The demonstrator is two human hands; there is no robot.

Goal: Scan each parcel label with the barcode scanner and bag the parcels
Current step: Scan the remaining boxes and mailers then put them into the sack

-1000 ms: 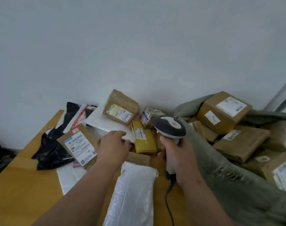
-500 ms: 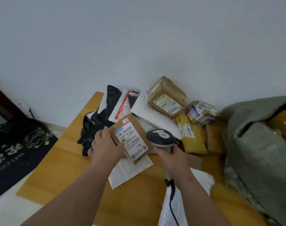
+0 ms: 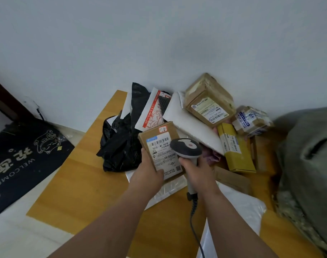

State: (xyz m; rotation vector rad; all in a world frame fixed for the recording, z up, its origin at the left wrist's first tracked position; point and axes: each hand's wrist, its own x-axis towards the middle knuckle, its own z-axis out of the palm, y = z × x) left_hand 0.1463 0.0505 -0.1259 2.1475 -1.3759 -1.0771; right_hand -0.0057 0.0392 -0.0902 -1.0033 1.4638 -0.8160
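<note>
My left hand (image 3: 149, 171) grips a flat brown cardboard parcel (image 3: 159, 146) by its lower left corner, label side up, with my thumb on the white barcode label. My right hand (image 3: 197, 170) holds the handle of the grey barcode scanner (image 3: 186, 148), whose head hangs over the right part of that label. The scanner's dark cable (image 3: 193, 218) runs down between my forearms. Behind lie more parcels: a taped brown box (image 3: 209, 101), a yellow box (image 3: 235, 148), a small taped box (image 3: 252, 121), a white padded mailer (image 3: 192, 125) and a black plastic bag (image 3: 121, 142).
Everything rests on an orange-brown board (image 3: 80, 183) on the pale floor beside a white wall. A grey-green sack (image 3: 311, 164) stands at the right edge. A white plastic bag (image 3: 239, 211) lies under my right forearm. A dark welcome mat (image 3: 19, 157) lies at the left.
My left hand picked up the brown parcel from the pile and lifted it toward me. The scanner head moved over its label. The view swung left, away from the sack.
</note>
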